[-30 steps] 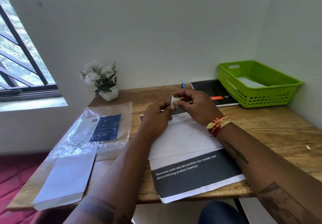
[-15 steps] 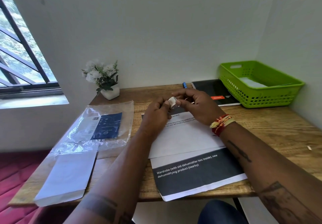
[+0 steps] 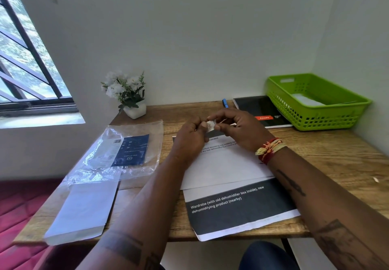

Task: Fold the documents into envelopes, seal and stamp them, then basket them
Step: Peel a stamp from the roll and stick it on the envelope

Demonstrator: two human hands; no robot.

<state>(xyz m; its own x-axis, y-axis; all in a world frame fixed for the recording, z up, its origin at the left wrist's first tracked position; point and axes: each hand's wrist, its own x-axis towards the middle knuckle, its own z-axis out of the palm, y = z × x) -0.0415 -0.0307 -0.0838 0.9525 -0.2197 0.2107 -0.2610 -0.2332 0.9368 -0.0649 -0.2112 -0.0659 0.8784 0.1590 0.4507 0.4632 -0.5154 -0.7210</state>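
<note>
Both hands are pinching a small stamp (image 3: 210, 125) above the far edge of the documents (image 3: 227, 177): left hand (image 3: 189, 137) and right hand (image 3: 242, 130) meeting mid-worktop (image 3: 336, 160). Envelope (image 3: 84, 210) lying near left, green basket (image 3: 315, 101) sitting far right.

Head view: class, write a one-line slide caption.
Both hands pinch a small stamp above an envelope.

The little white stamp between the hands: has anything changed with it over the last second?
Barely. Both the left hand and right hand still pinch the stamp, turning it slightly so its printed face shows. The envelope, the document and the green basket stayed put.
</note>
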